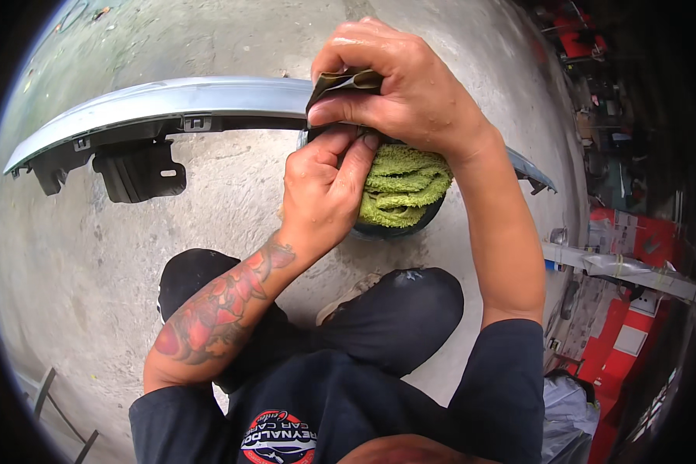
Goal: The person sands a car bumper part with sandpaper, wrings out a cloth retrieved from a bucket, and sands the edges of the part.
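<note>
My right hand (398, 93) pinches a folded dark sheet (345, 80), which looks like sandpaper, between thumb and fingers above a long silver-grey bumper trim (185, 99). Just below it, my left hand (325, 182) is closed, thumb and fingers pressed together near the trim's lower edge. Whatever lies in that pinch is hidden. Beside the left hand, a bunched green towel (406, 184) fills the top of a dark round bucket (394, 232). Both hands look wet. The middle of the trim is covered by my hands.
Black brackets (139, 172) hang from the trim's left part. The trim's right end (530, 168) shows beyond my right arm. Concrete floor (232, 185) lies around my bent knees. At the right are a pale beam (619, 268), red-and-white items and a grey plastic bag (568, 417).
</note>
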